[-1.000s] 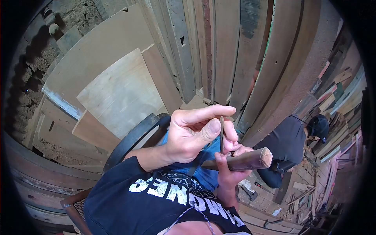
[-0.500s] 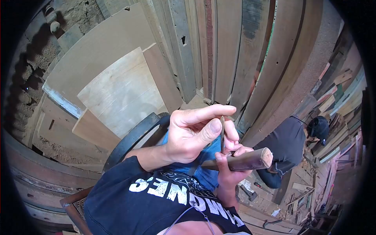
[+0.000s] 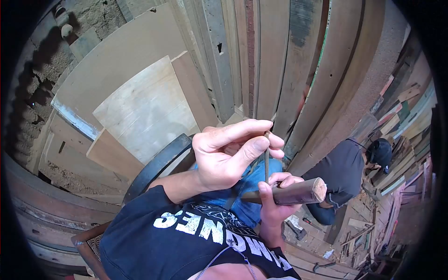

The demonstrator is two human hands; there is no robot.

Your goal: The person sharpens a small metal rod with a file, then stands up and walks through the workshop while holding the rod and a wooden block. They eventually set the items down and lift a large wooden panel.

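Note:
My left hand [image 3: 226,154] is raised in front of my lap, with its thumb and fingers pinched round the top of a thin, dark rod [image 3: 267,165]. The rod stands nearly upright, and its lower end meets my right thumb. Lower and to the right, my right hand [image 3: 275,205] is wrapped round a thick wooden handle [image 3: 298,192], brown and rounded with a pale cut end. The handle lies roughly level, pointing right; its left part runs behind my fingers toward my blue jeans [image 3: 252,212].
A dark curved chair arm [image 3: 156,163] is beside my left forearm. Long boards [image 3: 270,60] and a pale plywood panel [image 3: 144,109] stand ahead. On the right a person in a dark cap [image 3: 380,154] crouches near wood scraps [image 3: 359,238] on the floor.
My left hand has shifted slightly left and up, its fingertips now closer round the rod's top. More of the rod's length shows below them. My right hand and the handle stay nearly still.

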